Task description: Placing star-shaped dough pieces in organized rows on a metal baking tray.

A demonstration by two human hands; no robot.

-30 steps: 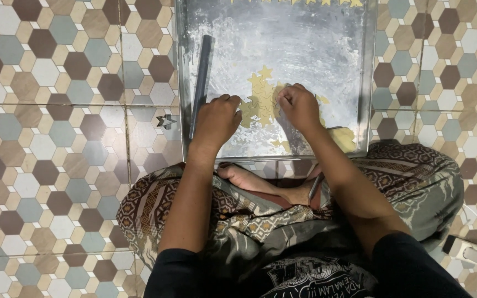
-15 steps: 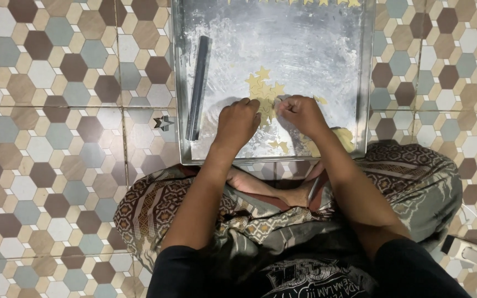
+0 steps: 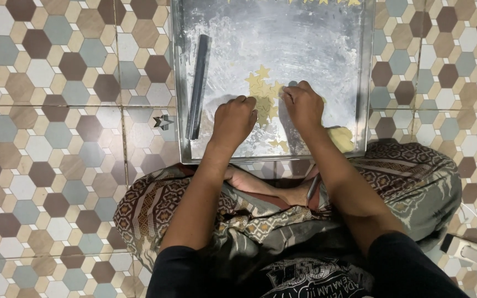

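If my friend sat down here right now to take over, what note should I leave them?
Left hand: knuckles down on the floured metal tray, fingers curled beside the star-shaped dough pieces.
Right hand: on the tray, fingers at the other side of those stars.
Dark rolling rod: lies along the tray's left side.
Dough lump: near right corner.
Star cutter: on the floor tiles.
Done: several stars cut. Left: the lump.
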